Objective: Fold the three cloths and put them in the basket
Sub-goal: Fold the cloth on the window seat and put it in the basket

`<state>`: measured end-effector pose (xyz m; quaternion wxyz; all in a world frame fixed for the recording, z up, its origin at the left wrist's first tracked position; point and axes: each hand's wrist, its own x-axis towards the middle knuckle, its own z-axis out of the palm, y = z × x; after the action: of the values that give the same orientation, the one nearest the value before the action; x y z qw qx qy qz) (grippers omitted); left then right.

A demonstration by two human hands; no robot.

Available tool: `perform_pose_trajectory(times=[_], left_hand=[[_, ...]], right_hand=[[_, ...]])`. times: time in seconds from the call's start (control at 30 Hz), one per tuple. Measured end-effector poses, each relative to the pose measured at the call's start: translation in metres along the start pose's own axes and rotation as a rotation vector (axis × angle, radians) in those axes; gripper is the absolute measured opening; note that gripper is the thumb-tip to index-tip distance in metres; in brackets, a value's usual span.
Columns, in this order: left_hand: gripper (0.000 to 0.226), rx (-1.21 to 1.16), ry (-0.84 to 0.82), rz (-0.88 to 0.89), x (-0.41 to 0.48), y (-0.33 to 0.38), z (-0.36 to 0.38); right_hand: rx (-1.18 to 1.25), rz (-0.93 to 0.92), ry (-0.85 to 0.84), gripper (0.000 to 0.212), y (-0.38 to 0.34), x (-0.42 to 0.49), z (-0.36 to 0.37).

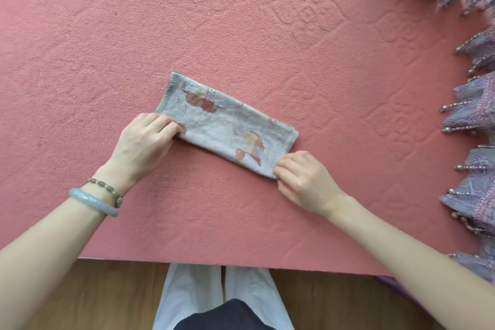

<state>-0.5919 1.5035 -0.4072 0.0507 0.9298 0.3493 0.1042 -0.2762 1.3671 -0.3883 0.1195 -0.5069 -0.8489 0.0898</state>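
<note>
Nearest to us, at the bottom edge, we see pale trousers (pixel 187 295) and a dark garment (pixel 227 316) above a wooden floor (pixel 107 295). Both bare forearms reach forward from there over the near edge of the counter (pixel 241 21), which is covered in a pink, embossed, fuzzy surface. On the left wrist we note a pale green bangle (pixel 93 202) and, just beyond it, a string of small dark beads (pixel 104 186). The left hand (pixel 146 139) lies knuckles up with its fingers curled onto the left end of the cloth (pixel 227 123), pinching the near corner there. The right hand (pixel 302 179) does the same at the other end, its fingers bent and closed on the near right corner. The cloth itself lies flat on the counter between the two hands, about the middle of the surface, doubled over into a long narrow strip that runs on a slant from far left to near right. It is a pale grey-white towelling with faded red and orange patches and a dark stitched hem at its far left end. Farther off, along the right side and the far right corner, we see a purple patterned fabric (pixel 476 107) with pointed edges and beaded tassels resting on the pink surface, well apart from the cloth.
</note>
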Motion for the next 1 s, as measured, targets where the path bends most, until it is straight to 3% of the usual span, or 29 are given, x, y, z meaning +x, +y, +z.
perform_pose_trajectory(times=[0.37,0.7,1.0], left_hand=[[0.014,0.082,0.032,0.100,-0.012,-0.030,-0.007],[0.014,0.184,-0.055,0.083,-0.014,-0.054,-0.019],[0.016,0.015,-0.087,-0.057,-0.033,-0.049,-0.020]], right_hand=[[0.179,-0.060,-0.038,0.014,-0.124,0.010,0.037],[0.291,-0.089,-0.101,0.013,-0.164,0.048,0.057],[0.342,-0.142,-0.255,0.016,-0.161,0.059,0.062]])
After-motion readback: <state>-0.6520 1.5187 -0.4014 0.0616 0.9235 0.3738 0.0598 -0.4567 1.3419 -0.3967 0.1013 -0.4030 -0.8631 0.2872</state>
